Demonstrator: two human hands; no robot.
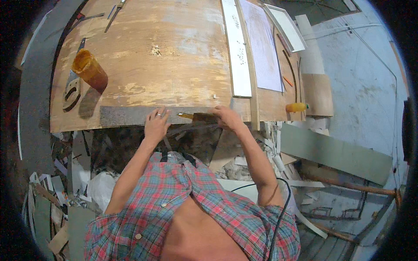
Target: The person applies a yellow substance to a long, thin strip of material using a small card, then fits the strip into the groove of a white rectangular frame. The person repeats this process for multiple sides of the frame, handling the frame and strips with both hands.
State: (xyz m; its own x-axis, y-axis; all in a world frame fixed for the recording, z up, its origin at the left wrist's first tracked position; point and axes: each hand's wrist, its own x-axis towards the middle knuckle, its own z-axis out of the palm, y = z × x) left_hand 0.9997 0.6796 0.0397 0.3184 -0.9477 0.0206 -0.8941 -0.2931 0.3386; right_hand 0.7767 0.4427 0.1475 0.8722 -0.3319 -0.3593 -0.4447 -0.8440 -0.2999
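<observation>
Lying near the left side of the wooden tabletop [174, 78], a handsaw [75, 81] sits partly behind an orange cup [90, 71] coated around its rim. Next, a long grey strip [124, 116] runs along the table's front edge. The left hand [156, 124], a ring on one finger, rests on this strip, open, its fingers extended and slightly apart. Just right of it, on the strip, lies a small yellow piece [187, 115] with a shiny tip, beside a dark flat piece [203, 117]. Touching the dark piece's right end, the right hand [227, 117] has bent fingers; whether they grip it, I cannot tell. Farther right come a white board [239, 52], a wooden batten [252, 82], a lilac sheet [263, 48] and an orange bottle [297, 107] lying sideways.
</observation>
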